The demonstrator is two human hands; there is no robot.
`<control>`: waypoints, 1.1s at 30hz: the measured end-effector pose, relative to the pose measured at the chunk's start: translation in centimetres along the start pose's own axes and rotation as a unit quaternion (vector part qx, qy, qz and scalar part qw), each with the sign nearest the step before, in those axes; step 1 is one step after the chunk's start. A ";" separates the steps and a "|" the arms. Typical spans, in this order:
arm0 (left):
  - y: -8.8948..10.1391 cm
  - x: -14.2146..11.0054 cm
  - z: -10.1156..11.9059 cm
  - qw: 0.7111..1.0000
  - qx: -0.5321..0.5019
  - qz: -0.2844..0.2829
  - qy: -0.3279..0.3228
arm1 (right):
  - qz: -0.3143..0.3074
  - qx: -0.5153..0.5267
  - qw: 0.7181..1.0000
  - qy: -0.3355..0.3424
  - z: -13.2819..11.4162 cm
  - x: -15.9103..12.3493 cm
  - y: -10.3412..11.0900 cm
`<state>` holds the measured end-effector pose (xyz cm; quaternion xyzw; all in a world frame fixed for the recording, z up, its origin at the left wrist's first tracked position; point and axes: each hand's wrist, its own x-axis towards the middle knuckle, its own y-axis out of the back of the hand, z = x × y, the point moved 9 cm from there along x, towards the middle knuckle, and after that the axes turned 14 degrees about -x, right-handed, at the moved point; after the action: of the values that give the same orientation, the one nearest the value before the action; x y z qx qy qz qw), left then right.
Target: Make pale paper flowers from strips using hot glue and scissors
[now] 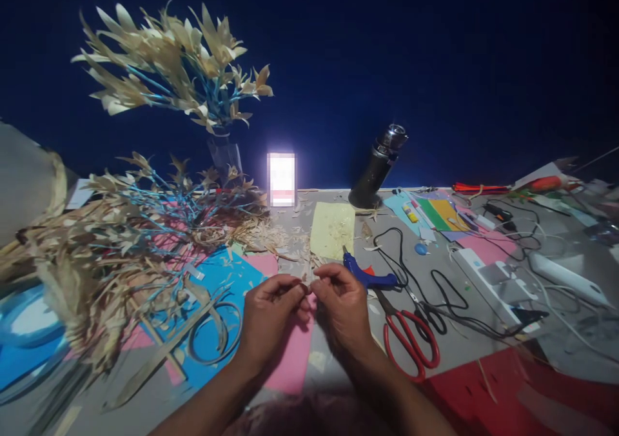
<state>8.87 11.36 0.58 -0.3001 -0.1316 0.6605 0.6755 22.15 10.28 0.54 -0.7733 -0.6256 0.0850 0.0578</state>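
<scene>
My left hand (272, 317) and my right hand (342, 304) meet over the middle of the table, thumbs and fingertips pinched close together. Whatever sits between the fingertips is too small to make out. Under them lies a strip of pink paper (291, 365). Just beyond my right hand is a blue glue gun (365, 275), its tip by a yellow sheet (333, 226) strewn with pale scraps. Red-handled scissors (411, 339) lie to the right of my right hand. Blue paper (213, 358) with a coil of wire (192, 342) is left of my left hand.
Dried husk flowers on blue stems (193, 68) stand in a clear vase (226, 155). More dried husks (97, 294) heap at left. A bright screen (282, 179) and dark flask (374, 175) stand at the back. Cables, a power strip (493, 284) and red material (527, 391) lie right.
</scene>
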 end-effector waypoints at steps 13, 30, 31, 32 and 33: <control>-1.3 -1.0 2.9 0.985 0.089 -0.059 -0.133 | -0.027 -0.134 0.989 0.062 -1.3 -0.9 0.6; -1.9 -1.6 3.5 0.956 0.125 -0.146 -0.219 | -0.077 -0.081 0.993 0.023 -0.2 -0.8 0.0; -1.9 -1.6 3.6 0.957 0.124 -0.144 -0.217 | -0.079 -0.077 0.994 0.021 -0.2 -0.7 -0.1; -2.0 -1.4 3.5 0.960 0.121 -0.143 -0.209 | -0.081 -0.069 0.994 0.020 -0.2 -0.6 -0.1; -1.9 -1.3 3.4 0.964 0.116 -0.140 -0.196 | -0.084 -0.059 0.995 0.019 -0.2 -0.5 -0.1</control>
<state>8.37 11.02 4.66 -0.0636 -0.2246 0.6159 0.7524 21.97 9.77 0.77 -0.7218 -0.6908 0.0280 0.0306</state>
